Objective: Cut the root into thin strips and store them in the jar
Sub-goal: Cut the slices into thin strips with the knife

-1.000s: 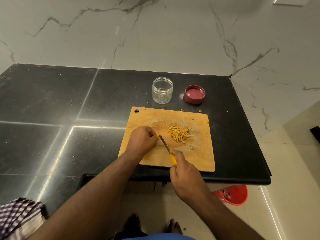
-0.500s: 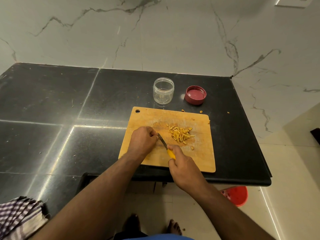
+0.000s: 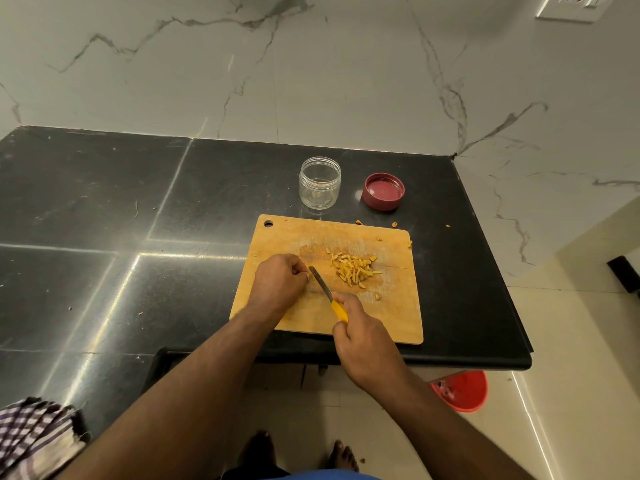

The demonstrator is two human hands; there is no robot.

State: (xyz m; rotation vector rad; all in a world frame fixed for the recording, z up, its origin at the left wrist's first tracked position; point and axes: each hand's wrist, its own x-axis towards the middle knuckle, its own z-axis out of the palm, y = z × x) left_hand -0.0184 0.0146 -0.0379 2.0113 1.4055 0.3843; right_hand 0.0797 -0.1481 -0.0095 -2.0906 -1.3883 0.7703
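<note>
A wooden cutting board (image 3: pixel 391 320) lies at the near edge of the black counter. A pile of thin yellow root strips (image 3: pixel 353 270) sits on its middle right. My left hand (image 3: pixel 278 284) is curled on the board and pinches a small piece of root, mostly hidden under the fingers. My right hand (image 3: pixel 360 336) grips a knife (image 3: pixel 325 292) by its yellow handle. The blade points up-left, its tip right beside my left fingertips. Behind the board stands a clear jar (image 3: pixel 320 181), open, with its red lid (image 3: pixel 383 191) lying upturned to the right.
A few root scraps (image 3: pixel 394 224) lie on the counter past the board's far edge. The counter ends just right of the board. A red bin (image 3: pixel 462 389) stands on the floor below. A checked cloth (image 3: pixel 31 434) hangs at the lower left. My bare feet (image 3: pixel 341 455) show below.
The knife slid a little forward and left towards my left fingers, then drew slightly back. My left hand has stayed in place on the board. The pile looks unchanged.
</note>
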